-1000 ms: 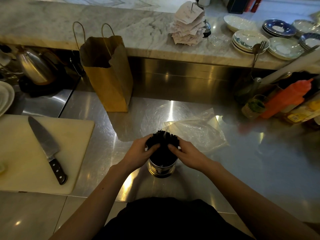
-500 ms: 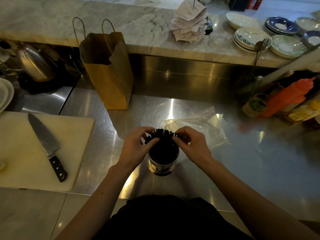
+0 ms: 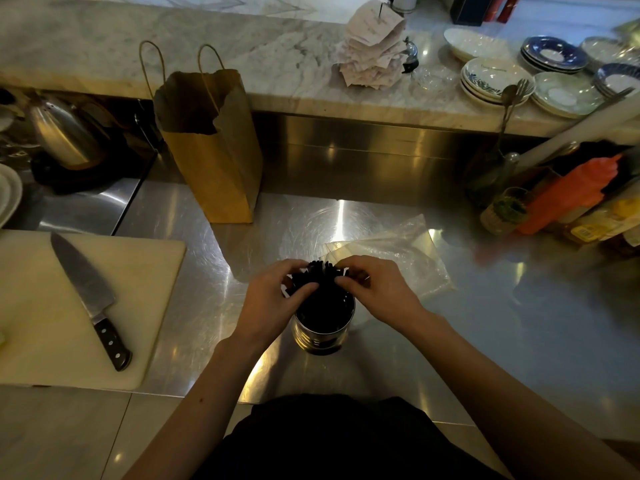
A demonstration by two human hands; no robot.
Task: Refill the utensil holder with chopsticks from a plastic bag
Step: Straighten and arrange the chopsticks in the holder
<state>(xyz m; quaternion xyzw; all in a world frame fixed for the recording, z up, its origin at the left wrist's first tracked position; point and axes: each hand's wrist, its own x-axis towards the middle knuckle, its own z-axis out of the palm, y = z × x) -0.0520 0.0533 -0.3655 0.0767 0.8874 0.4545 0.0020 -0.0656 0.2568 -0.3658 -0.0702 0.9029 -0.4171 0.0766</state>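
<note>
Both hands had climbed from the holder's sides to the chopstick tops: the left hand (image 3: 277, 299) and right hand (image 3: 375, 289) pinched the black chopsticks (image 3: 317, 277) standing in the steel utensil holder (image 3: 320, 336) on the surface (image 3: 485, 341). Filling looked nearly finished; the plastic bag (image 3: 398, 251) lay flat behind. No writing was legible.

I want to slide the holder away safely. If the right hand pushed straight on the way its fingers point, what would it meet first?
The right hand points left across the chopsticks, so it would likely meet the left hand first, just across the bundle.
</note>
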